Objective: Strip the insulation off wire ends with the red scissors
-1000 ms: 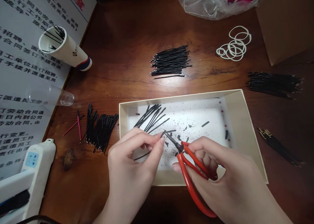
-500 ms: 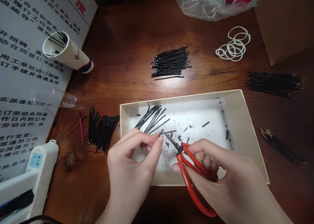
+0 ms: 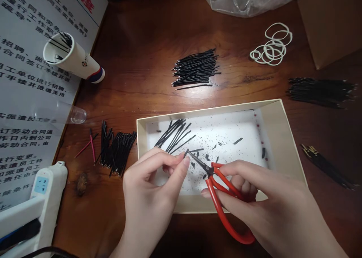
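Since the earlier frame, the right hand (image 3: 271, 197) has drifted slightly to the right, and the lower red handle of the snips (image 3: 216, 205) has swung with it; the whole view has also tilted a little. The snips' narrow black blades stay pointed up and left, their tips at the end of a short black wire (image 3: 195, 151). The blades look nearly closed, though how far is too small to tell.

The right hand is curled around both red handles, its fingers wrapped through them. The left hand (image 3: 149, 190) is closed into a pinch, thumb and forefinger gripping the wire at its end, just beside the blade tips.

Both hands hover over a cream cardboard box lid (image 3: 198, 205) lined with white paper (image 3: 226, 133). The lining is strewn with black clippings (image 3: 215, 146), and a loose bundle of black wires (image 3: 175, 135) lies inside, just above the left hand.

More black wires lie on the wooden worktop (image 3: 147, 31): a pile above the lid (image 3: 195, 69), a pile to its left (image 3: 117, 152) beside two red wires (image 3: 87, 146), one to the upper right (image 3: 319, 92), and a gold-tipped bundle (image 3: 325, 165) to the right. White rubber bands (image 3: 271, 48) sit near the top right. A paper cup (image 3: 72, 56) holding wires lies on its side on a printed sign (image 3: 34, 80), near a white power strip (image 3: 36, 186).
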`<state>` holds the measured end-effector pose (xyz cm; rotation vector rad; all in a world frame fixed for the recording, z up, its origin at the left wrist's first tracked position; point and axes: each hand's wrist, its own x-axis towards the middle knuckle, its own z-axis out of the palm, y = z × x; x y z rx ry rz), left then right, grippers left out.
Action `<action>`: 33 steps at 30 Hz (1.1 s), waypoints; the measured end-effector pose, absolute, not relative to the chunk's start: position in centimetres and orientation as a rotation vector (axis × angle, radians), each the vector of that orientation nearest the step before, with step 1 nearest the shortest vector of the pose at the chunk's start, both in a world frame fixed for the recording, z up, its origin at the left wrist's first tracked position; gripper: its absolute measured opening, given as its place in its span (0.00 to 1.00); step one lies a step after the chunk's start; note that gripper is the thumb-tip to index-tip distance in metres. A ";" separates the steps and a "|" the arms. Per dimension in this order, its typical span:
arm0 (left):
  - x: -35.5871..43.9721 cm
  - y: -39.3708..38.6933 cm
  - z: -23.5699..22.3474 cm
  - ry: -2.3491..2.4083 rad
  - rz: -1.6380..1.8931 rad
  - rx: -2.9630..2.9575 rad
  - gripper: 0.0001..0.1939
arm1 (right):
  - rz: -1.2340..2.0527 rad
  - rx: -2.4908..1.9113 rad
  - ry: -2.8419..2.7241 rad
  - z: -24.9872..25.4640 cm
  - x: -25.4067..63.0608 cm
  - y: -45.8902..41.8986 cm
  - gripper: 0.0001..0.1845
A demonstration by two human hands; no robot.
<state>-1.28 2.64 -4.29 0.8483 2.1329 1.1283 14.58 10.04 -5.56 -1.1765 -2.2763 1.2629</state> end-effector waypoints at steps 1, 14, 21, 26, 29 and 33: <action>-1.4 2.7 -4.3 2.108 1.128 0.832 0.10 | 1.277 -1.173 -2.286 -5.4 14.7 10.2 0.09; -1.8 2.8 -4.1 1.926 1.158 0.679 0.09 | 1.512 -1.195 -2.264 -4.4 15.5 12.0 0.08; -1.4 3.0 -3.6 1.962 1.193 0.599 0.09 | 1.403 -1.161 -2.310 -4.3 14.8 11.8 0.12; -1.5 2.9 -3.9 1.964 1.196 0.656 0.08 | 1.168 -1.176 -2.374 -4.3 14.6 11.4 0.12; -1.4 2.9 -3.9 2.007 1.167 0.643 0.07 | 1.027 -1.126 -2.422 -4.4 14.8 11.5 0.09; -1.3 2.9 -4.0 2.054 1.159 0.665 0.07 | 0.840 -1.066 -2.470 -4.8 15.2 11.4 0.07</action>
